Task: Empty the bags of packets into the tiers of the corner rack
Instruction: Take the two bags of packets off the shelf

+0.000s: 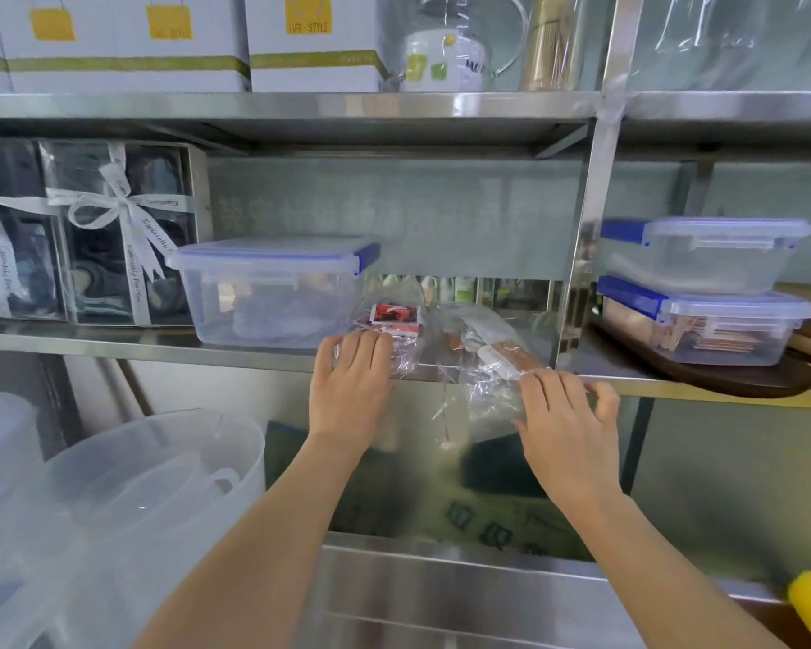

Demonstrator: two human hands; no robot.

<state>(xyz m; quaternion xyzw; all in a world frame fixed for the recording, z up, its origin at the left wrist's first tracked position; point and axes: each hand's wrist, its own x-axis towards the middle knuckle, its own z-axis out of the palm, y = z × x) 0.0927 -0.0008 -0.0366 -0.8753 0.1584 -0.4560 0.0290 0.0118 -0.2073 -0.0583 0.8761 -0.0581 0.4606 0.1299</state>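
Looking down from the head view, we see two clear bags on the steel shelf [254, 356]. Our left hand [350, 391] lies flat, fingers unclenched, on the bag of red packets [394, 320], just beside a lidded plastic box [272, 292]. Our right hand [567, 428] pinches the second bag [483, 363], which overhangs the shelf edge.

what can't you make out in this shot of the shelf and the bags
- Head view: what the brown packets in the right bag are; crinkled plastic blurs them.
- Print on the red packets in the left bag: too small.
- Whether the left hand grips or just rests on its bag: the palm hides it.
- The corner rack: not seen.
- Contents of the tub: frosted walls.
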